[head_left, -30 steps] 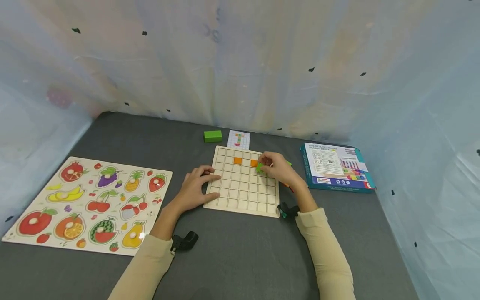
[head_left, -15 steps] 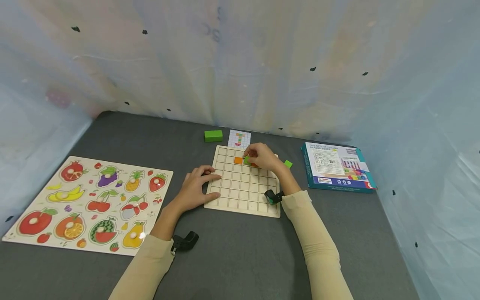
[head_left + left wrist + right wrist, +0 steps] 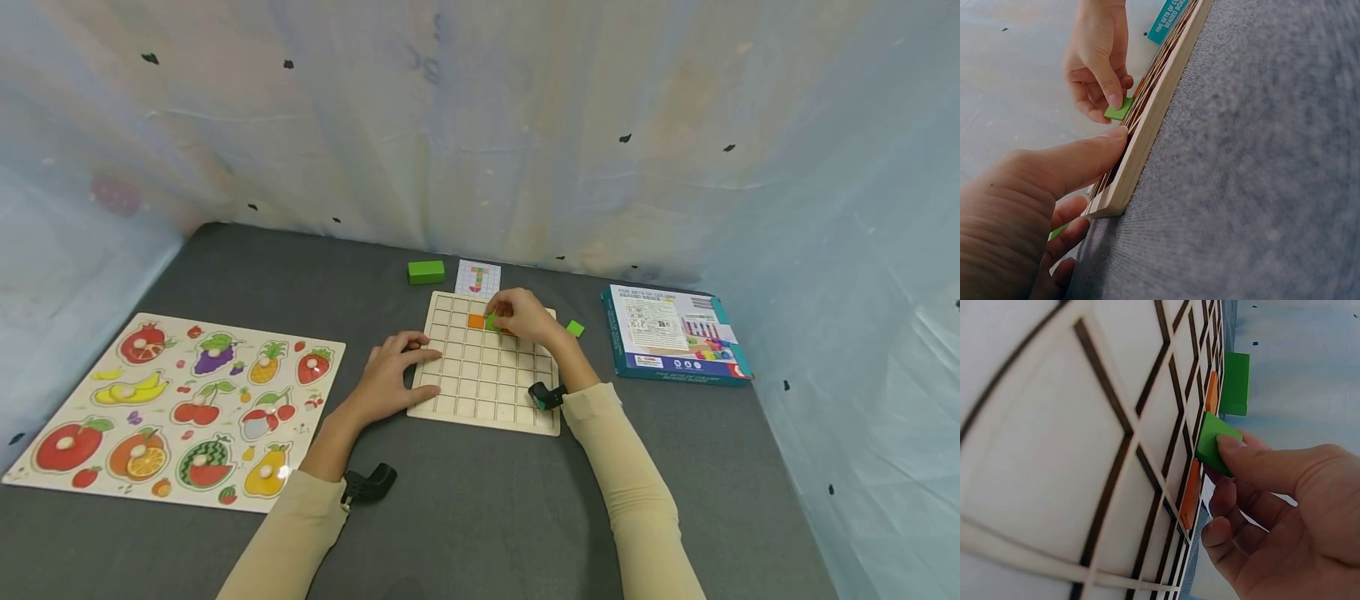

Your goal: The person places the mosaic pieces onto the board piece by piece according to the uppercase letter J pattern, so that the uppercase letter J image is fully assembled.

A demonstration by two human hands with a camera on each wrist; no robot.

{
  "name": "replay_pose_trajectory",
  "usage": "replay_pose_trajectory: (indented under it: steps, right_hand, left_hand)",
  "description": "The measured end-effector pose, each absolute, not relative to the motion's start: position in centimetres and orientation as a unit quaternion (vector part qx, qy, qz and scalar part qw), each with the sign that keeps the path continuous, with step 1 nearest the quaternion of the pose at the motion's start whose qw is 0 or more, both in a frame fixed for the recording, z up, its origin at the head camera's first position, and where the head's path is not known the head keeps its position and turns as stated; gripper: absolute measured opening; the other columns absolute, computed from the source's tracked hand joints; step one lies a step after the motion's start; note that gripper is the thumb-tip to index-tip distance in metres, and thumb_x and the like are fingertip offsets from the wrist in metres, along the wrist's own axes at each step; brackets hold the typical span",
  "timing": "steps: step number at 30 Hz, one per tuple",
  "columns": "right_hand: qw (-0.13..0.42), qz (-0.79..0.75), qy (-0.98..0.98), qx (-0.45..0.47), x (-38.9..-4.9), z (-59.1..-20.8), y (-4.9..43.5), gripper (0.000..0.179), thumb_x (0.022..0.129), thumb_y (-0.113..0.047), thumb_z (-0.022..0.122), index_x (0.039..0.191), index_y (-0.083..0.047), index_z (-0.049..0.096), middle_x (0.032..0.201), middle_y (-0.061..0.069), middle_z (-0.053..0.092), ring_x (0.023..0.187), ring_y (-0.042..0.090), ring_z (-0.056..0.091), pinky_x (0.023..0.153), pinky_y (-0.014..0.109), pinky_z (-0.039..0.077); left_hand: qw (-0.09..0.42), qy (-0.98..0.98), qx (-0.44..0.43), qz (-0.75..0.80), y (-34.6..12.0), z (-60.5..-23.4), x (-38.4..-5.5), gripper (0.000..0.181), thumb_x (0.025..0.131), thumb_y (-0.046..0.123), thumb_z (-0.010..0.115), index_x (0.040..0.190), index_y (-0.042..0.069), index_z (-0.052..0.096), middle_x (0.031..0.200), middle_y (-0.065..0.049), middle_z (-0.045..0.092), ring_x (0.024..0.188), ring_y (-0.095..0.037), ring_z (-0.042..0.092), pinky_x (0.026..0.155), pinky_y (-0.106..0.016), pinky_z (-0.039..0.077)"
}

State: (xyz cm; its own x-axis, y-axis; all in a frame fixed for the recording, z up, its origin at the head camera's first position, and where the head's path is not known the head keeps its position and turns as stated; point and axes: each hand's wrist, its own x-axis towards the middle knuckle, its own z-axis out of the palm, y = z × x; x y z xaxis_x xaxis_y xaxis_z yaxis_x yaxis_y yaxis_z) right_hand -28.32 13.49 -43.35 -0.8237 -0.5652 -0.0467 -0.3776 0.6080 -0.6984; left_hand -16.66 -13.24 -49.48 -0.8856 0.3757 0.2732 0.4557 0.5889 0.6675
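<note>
A wooden grid board (image 3: 480, 379) lies in front of me in the head view. My right hand (image 3: 525, 317) pinches a green square tile (image 3: 1213, 440) between thumb and fingers, tilted at a cell of the board's second row from the back. An orange tile (image 3: 476, 321) sits in the cell on its left; another orange tile (image 3: 1190, 494) lies on its other side, mostly covered by the hand in the head view. My left hand (image 3: 390, 379) rests spread along the board's left edge, its thumb (image 3: 1094, 153) touching the frame.
Behind the board lie a card with a coloured pattern (image 3: 467, 277) and a green block (image 3: 426, 272). One loose green tile (image 3: 574, 328) lies right of the board, with a boxed set (image 3: 660, 362) farther right. A fruit knob puzzle (image 3: 168, 350) covers the left side.
My right hand has moved left across the board with the green tile, to the cell between the two orange tiles, and lowered it slightly there. The left hand has stayed in place.
</note>
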Motion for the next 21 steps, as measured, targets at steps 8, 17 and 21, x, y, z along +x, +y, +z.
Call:
replay_pose_trajectory:
  steps: [8, 17, 21]
  right_hand:
    - [0.114, -0.329, 0.9, -0.263, -28.09, -43.18, 13.49, 0.016, 0.092, 0.0, 0.068, 0.106, 0.0, 0.075, 0.094, 0.012, 0.063, 0.079, 0.023, 0.054, 0.071, 0.034, 0.044]
    - [0.104, -0.312, 0.913, -0.24, -27.91, -43.39, 13.38, 0.014, 0.092, -0.003, 0.07, 0.105, 0.0, 0.073, 0.095, 0.012, 0.064, 0.085, 0.025, 0.058, 0.077, 0.036, 0.048]
    - [0.103, -0.304, 0.918, -0.231, -27.76, -43.32, 13.24, 0.013, 0.092, -0.004, 0.07, 0.105, -0.001, 0.075, 0.095, 0.01, 0.061, 0.085, 0.024, 0.057, 0.075, 0.035, 0.047]
  left_hand:
    - [0.052, -0.89, -0.232, -0.388, -13.22, -49.55, -16.73, 0.054, 0.082, 0.035, 0.082, 0.129, 0.014, 0.069, 0.14, -0.011, 0.048, 0.124, -0.031, 0.043, 0.096, -0.053, 0.027]
    - [0.054, -0.889, -0.236, -0.388, -13.22, -49.43, -16.68, 0.053, 0.082, 0.036, 0.082, 0.128, 0.013, 0.069, 0.139, -0.012, 0.048, 0.124, -0.031, 0.043, 0.096, -0.054, 0.026]
    - [0.054, -0.89, -0.236, -0.387, -13.22, -49.47, -16.67, 0.053, 0.082, 0.036, 0.082, 0.128, 0.013, 0.069, 0.139, -0.012, 0.048, 0.124, -0.031, 0.044, 0.096, -0.054, 0.026]
